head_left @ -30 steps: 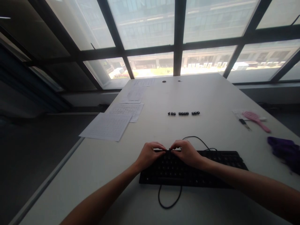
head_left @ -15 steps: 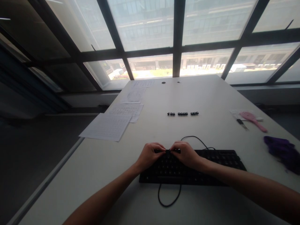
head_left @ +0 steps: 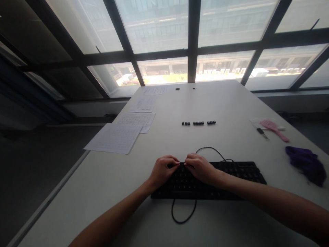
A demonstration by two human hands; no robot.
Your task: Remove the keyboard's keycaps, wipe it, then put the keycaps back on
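Note:
A black keyboard (head_left: 231, 180) lies on the white table (head_left: 144, 219) in front of me. My left hand (head_left: 163, 169) and my right hand (head_left: 199, 168) rest on its far edge, fingertips pinched together and almost touching each other over the top row of keys. What the fingers pinch is too small to make out. The keyboard's black cable (head_left: 183, 214) loops in front of it and also curls behind it. A row of several loose black keycaps (head_left: 198, 122) lies farther back on the table.
Printed paper sheets (head_left: 114, 138) lie at the left of the table. A pink brush (head_left: 273, 128) and a purple cloth (head_left: 305, 164) sit at the right edge. Large windows stand behind the table's far end.
Both hands stay pinched at the same spot on the keyboard's top row. The view has shifted slightly, nothing else has moved.

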